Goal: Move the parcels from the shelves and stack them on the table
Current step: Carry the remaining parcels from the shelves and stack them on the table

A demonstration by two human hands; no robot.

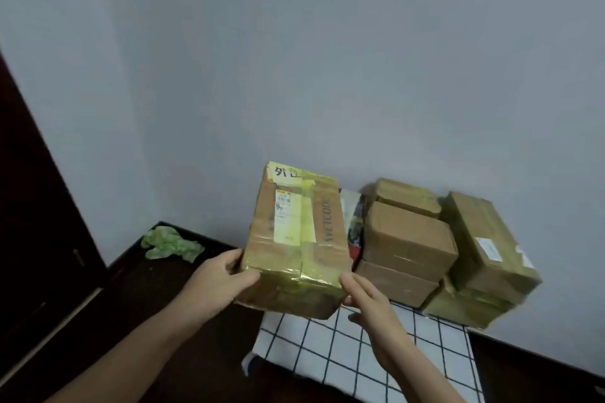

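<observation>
- Head view: left hand [216, 275] and right hand [370, 301] gripped a taped parcel [294, 239], fingers [230, 258] curled round its near corners, above the table [157, 291].
- Placing step, apparently; the next move called for lowering it squarely beside the stacked parcels [409, 239].

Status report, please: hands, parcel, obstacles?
Left hand and right hand grip parcel over checked cloth. Stacked parcels beside it, right. Nothing blocking seen.

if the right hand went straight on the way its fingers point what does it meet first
The taped parcel that it grips: the right hand points up and left at its near right corner. Depth beyond that is unclear.
</observation>
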